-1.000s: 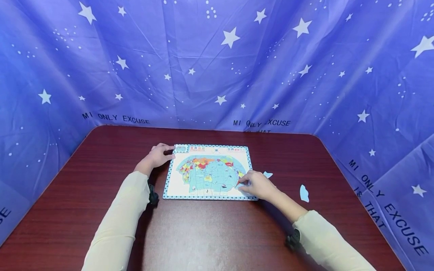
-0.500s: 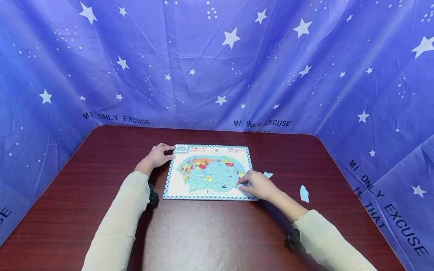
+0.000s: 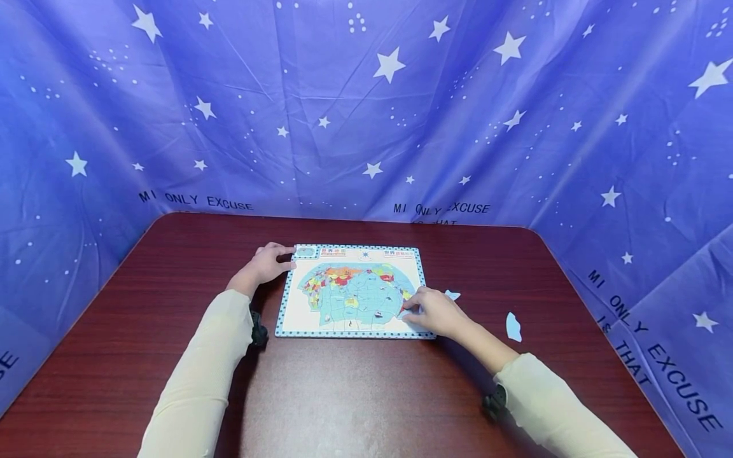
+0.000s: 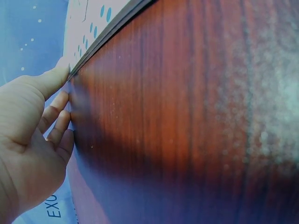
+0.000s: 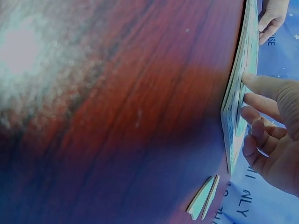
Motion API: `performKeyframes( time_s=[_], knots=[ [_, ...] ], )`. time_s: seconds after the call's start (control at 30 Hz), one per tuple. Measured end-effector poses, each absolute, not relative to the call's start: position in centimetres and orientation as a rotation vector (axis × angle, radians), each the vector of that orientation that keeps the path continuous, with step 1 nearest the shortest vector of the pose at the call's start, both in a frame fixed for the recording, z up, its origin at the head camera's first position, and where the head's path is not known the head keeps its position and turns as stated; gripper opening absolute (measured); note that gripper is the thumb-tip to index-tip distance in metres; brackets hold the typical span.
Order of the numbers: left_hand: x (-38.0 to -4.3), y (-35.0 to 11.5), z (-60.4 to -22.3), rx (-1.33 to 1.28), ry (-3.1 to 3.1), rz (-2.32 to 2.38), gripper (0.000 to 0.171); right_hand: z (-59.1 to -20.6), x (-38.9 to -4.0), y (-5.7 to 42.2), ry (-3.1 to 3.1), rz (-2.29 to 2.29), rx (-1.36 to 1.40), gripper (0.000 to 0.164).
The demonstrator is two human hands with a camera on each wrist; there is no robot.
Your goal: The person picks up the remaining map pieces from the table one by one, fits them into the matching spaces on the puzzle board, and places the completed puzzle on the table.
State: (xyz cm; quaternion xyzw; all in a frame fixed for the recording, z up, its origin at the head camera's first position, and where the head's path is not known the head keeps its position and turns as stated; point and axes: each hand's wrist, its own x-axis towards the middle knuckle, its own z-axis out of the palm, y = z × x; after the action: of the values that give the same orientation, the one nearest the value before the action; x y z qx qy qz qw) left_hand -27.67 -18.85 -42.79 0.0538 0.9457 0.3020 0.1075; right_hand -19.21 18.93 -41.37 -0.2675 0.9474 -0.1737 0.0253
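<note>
A world map puzzle board (image 3: 343,331) with a dotted blue border lies on the table, much of its map filled with fitted pieces. At its upper left corner my left hand (image 3: 266,264) touches the edge, thumb and index finger apart; in the left wrist view the left hand (image 4: 35,121) has its thumb on the board's rim and its other fingers loosely bent. Over the map's lower right, my right hand (image 3: 438,312) pinches a puzzle piece (image 3: 403,310) between thumb and index finger, mostly hidden by the fingertips. The right wrist view shows that right hand (image 5: 275,126) low against the board.
One loose light-blue piece (image 3: 452,295) lies just right of the board, partly behind the right hand. Another loose piece (image 3: 514,326) is farther right on the dark red table (image 3: 321,394). A starry blue curtain (image 3: 343,127) hangs around the table's back and sides.
</note>
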Motion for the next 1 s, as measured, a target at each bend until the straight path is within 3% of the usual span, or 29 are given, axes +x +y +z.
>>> performKeyframes(
  time_s=[1.0],
  knots=[
    [-27.4, -18.9, -42.8, 0.162, 2.788, 0.898, 0.049, -40.3, -20.0, 22.2, 2.961, -0.725, -0.684, 0.02]
  ],
)
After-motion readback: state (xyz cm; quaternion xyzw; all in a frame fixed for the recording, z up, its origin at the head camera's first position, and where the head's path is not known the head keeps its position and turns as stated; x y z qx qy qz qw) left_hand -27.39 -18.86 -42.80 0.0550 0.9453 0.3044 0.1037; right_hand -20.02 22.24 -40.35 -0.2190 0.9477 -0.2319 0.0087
